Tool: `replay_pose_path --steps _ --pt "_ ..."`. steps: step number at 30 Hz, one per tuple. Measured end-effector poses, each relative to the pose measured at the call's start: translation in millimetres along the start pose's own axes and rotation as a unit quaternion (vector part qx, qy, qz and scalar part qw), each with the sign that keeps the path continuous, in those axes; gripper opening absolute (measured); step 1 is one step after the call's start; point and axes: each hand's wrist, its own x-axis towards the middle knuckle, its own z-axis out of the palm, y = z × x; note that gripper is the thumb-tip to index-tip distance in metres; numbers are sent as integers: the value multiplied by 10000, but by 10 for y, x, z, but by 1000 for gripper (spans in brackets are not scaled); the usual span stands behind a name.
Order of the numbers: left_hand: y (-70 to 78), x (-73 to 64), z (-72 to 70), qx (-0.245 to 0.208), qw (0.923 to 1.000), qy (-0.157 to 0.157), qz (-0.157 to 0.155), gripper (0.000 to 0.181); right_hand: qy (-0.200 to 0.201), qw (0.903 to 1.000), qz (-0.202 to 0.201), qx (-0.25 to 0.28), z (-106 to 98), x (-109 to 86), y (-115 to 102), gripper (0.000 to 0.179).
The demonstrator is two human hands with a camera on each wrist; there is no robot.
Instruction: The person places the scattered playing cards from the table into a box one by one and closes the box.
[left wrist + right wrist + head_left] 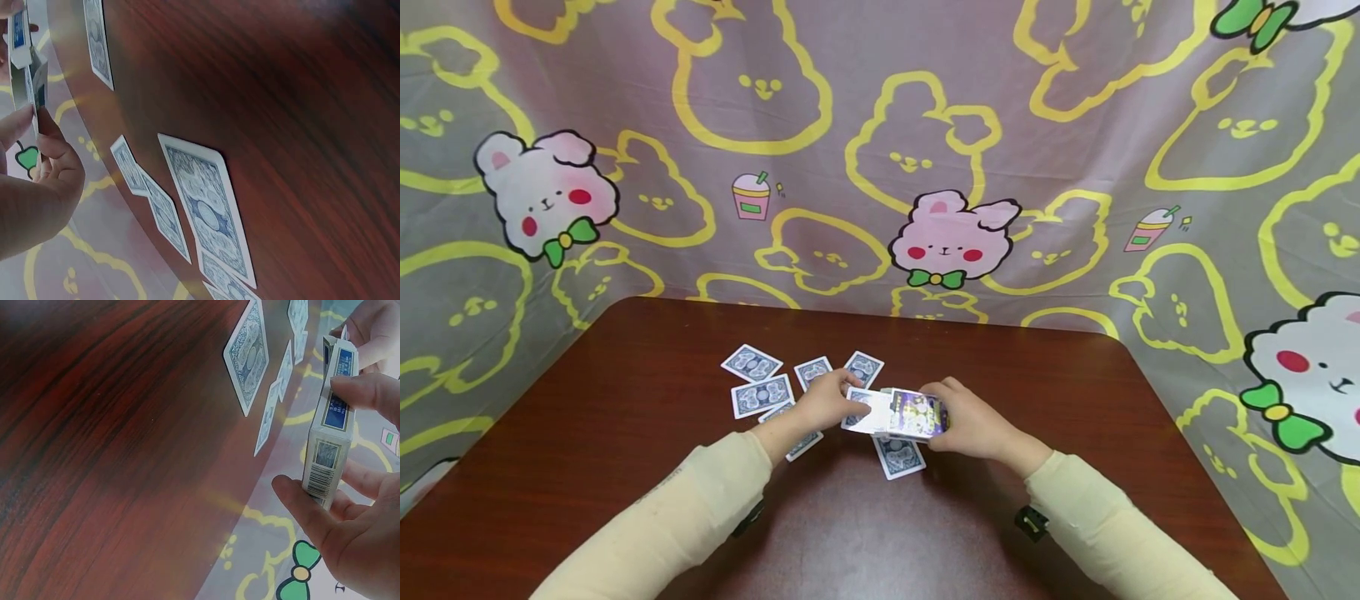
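cream fabric sleeves (1120, 525) nearest; right hand (976, 419) clasps purple-printed cardboard box (917, 414) above brown wooden table (1075, 392), left hand (825, 402) pinches white-bordered card (874, 422) at its mouth; likely light, crushable, best held by narrow sides.

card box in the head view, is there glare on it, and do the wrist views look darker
Head view: yes, glare whitens parts of the card box, and the table has a pale sheen; both wrist views: dimmer, with duller colours.

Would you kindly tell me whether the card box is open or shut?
Open: in the head view, a card, pinched by the left grip, juts from one end of the card box.
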Motion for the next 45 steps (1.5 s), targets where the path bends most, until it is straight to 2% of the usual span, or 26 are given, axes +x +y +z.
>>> replay_pose_path --steps 10,16,20,26,29,33,38,45 --pt "47 -23 84 100 9998 70 -140 41 -47 9999 116 87 -2 0 -10 63" --pt "39 -27 48 -447 9982 147 -370 23 -36 9998 190 72 -15 4 3 63" --pt "21 -22 40 -831 9958 27 -390 16 -21 9999 111 54 -18 9 2 63" --pt "32 -21 84 -1158 9911 -162 -643 18 -60 9999 17 130 -17 13 -8 62" --pt "43 -13 111 -1245 9888 -168 -802 25 -82 9998 -4 169 -20 14 -8 62" --pt "48 -3 135 -1396 9848 -370 -964 38 -92 9997 -31 202 -21 16 -2 62" --pt "55 -19 163 -1539 9804 -715 -1002 36 -115 9997 -73 217 -11 15 6 62" --pt "84 -22 208 -1456 9819 -761 -946 37 -102 9995 -249 171 -9 11 -19 61"
